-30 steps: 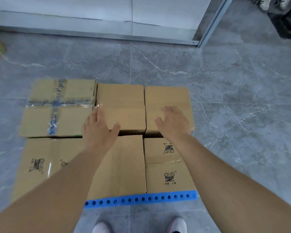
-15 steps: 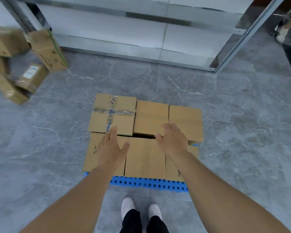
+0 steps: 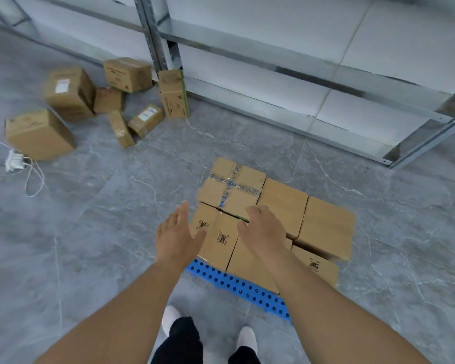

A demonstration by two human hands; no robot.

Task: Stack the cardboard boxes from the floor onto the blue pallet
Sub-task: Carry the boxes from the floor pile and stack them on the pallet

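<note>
The person stands on a grey marbled floor (image 3: 90, 258) with both bare arms stretched forward and down over a blue pallet (image 3: 243, 286), whose perforated near edge shows just in front of the white shoes (image 3: 170, 317). The left hand (image 3: 177, 236) hangs in the air over the pallet's left corner, its fingers (image 3: 180, 212) straight and a little spread, holding nothing. The right hand (image 3: 263, 231) hangs over the stacked boxes, palm down, its fingers (image 3: 255, 212) loosely extended and likewise holding nothing; whether it touches the cardboard beneath cannot be told. The pallet carries a packed group of cardboard boxes: a taped box (image 3: 233, 191) with crossed clear-and-blue tape at the far left corner, two plain boxes (image 3: 284, 203) set side by side to its right, and lower printed boxes (image 3: 217, 239) along the near edge, their black logos showing. Well apart from the pallet, at the far left of the floor, lies a loose heap of boxes (image 3: 71, 90), several of them tilted or tipped on a side, and one tall narrow box (image 3: 174, 94) stands upright against the foot of a grey metal shelving frame (image 3: 153, 35). Near the heap a white power strip (image 3: 13, 161) with a thin white cord lies on the floor.
</note>
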